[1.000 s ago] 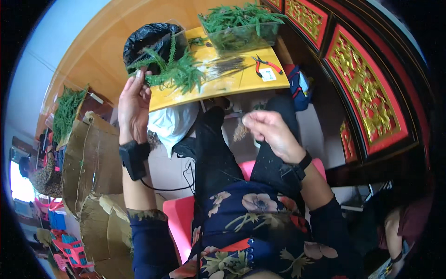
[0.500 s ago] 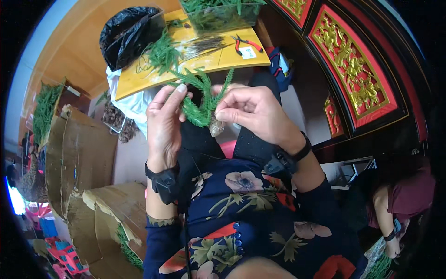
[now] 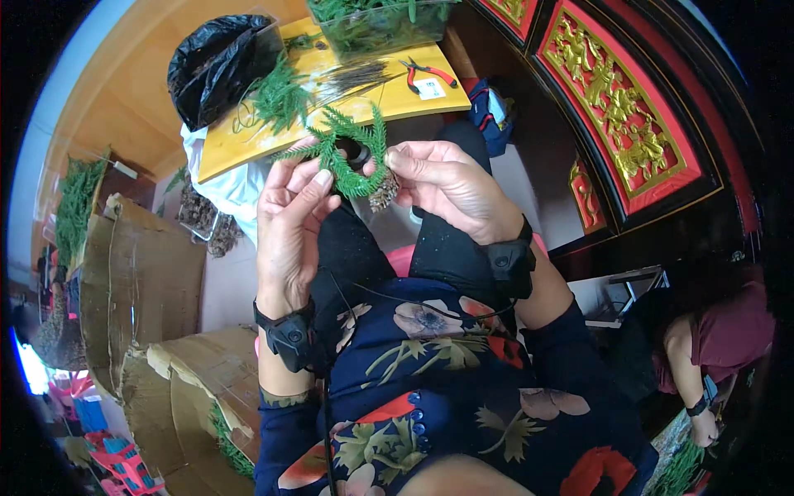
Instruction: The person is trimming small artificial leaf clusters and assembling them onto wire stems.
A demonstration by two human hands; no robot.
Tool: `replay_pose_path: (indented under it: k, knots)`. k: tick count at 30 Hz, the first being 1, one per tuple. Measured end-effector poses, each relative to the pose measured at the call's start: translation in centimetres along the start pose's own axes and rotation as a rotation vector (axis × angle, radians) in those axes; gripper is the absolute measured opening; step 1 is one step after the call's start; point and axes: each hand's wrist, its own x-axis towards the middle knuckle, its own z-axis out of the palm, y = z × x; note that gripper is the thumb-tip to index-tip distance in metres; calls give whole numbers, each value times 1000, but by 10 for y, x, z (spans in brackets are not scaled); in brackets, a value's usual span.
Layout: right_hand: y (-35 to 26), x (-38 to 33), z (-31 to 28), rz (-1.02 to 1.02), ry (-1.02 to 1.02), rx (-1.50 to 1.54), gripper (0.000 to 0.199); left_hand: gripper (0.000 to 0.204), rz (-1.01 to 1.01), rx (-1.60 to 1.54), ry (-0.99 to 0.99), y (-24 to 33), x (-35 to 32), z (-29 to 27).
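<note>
Between my hands, above my lap, is a green artificial pine sprig (image 3: pixel 351 178) bent into a ring shape. A small brown pine cone (image 3: pixel 385 192) hangs at its lower right. My left hand (image 3: pixel 291 202) pinches the left side of the sprig between thumb and fingers. On the other side, my right hand (image 3: pixel 451 186) pinches it just above the cone, thumb and index finger together. Both wrists wear black strapped devices.
Ahead stands a yellow table (image 3: pixel 248 150) with loose green sprigs (image 3: pixel 279 97), brown wire stems (image 3: pixel 351 80), red-handled pliers (image 3: pixel 430 74), a black bag (image 3: pixel 217 70) and a clear tub (image 3: pixel 380 37) of greenery. Cardboard boxes (image 3: pixel 157 273) stand left; a co-worker's arm (image 3: pixel 685 364) shows at lower right.
The sprig has turned in my hands, so the cone's brown scales now show rather than its pale end. My right hand has shifted slightly up and left.
</note>
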Motion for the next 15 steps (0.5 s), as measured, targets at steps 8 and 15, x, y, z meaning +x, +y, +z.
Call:
replay_pose_path:
  k: [8,15]
  knots:
    - [0,2,1,5,2,-22,25,19,-76,-29,-8,-3,8,-10]
    - [-12,-6,1,-85,146,-329,26,17,106,169,72,-10,10,-15]
